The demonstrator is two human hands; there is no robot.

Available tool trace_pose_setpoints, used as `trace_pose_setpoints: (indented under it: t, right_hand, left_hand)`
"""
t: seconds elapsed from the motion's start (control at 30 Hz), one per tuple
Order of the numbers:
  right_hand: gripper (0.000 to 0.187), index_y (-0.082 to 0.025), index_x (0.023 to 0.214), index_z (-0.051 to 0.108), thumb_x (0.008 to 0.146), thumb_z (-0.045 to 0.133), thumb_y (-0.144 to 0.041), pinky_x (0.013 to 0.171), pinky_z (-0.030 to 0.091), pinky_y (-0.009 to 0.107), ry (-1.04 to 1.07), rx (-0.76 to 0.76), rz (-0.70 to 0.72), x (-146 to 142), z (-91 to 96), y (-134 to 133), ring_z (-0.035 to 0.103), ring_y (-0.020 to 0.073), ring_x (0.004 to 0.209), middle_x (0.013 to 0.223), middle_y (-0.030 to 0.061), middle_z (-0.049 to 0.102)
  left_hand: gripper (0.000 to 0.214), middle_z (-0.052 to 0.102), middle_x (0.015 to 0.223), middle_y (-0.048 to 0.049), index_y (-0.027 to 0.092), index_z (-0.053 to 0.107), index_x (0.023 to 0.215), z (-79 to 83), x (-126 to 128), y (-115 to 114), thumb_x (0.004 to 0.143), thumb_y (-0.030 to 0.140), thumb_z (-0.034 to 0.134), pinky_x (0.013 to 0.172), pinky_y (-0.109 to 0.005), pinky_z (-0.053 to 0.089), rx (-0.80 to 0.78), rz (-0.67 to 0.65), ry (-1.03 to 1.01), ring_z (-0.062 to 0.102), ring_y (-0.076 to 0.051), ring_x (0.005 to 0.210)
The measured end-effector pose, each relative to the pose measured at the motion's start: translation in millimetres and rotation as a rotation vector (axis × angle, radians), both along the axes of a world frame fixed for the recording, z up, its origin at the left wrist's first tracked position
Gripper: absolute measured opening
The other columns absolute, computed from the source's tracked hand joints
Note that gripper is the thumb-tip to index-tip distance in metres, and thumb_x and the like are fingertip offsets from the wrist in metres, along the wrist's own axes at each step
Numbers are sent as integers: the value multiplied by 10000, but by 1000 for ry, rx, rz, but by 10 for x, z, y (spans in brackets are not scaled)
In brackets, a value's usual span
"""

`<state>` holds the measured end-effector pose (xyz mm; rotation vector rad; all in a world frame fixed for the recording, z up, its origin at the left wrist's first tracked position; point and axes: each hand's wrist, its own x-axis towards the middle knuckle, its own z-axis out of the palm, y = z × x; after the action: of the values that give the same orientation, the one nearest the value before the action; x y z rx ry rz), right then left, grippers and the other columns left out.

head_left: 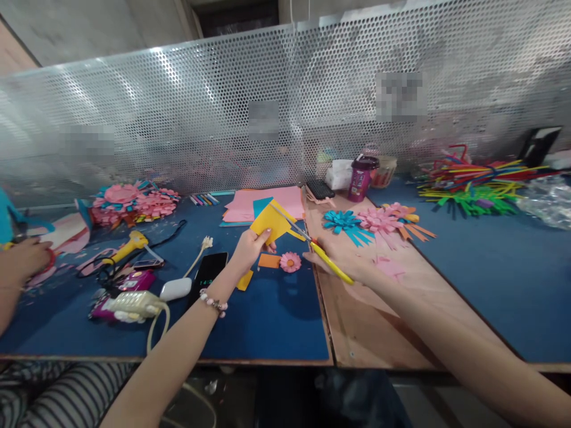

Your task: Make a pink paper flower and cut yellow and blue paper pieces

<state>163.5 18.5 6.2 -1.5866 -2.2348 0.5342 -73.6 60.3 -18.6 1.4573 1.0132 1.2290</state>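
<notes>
My left hand (248, 249) is closed on a piece of yellow paper (270, 222), held up above the blue mat. My right hand (339, 257) grips yellow-handled scissors (312, 245), whose blades reach into the right edge of the yellow paper. Below the paper lie a small pink paper flower (290, 261), an orange scrap (269, 260) and a yellow scrap (244, 280). A beaded bracelet (213, 302) circles my left wrist.
Pink and teal sheets (263, 203) lie behind. Paper flowers (377, 222) lie on the wooden board (370, 321). A phone (207, 274), glue gun (129, 245), purple cup (360, 177) and coloured strips (477, 178) stand around. Another person's hand (22, 259) works at the far left.
</notes>
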Motion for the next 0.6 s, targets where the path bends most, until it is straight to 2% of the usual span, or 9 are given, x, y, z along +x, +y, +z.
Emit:
trace_pose_setpoints:
  t: [0.13,0.37,0.6]
  right_hand:
    - [354,-172,807,510,821,507,-526,505,292,232,13,0,-12,-2,-36,23,537,162,601,680,25,568]
    - [357,-157,850,619,866,445,-468,531,321,239,69,37,-14,-11,-252,171,586,182,641,725,56,642]
    - [332,-144,734,622,863,462,-404,521,297,248,47,77,-58,5,-305,215,597,192,632,700,91,646]
  left_hand:
    - [413,618,522,-53,144,630,543,-24,10,0,810,455,575,578,-290,493,-6,-2,24,572,-149,479]
    - [391,585,485,-36,143,627,564,31,9,-23,810,443,582,559,-274,465,-26,-27,9,580,-156,497]
    - [323,603,555,-26,130,615,650,23,48,-49,785,424,625,553,-250,465,-84,-41,-66,553,-120,493]
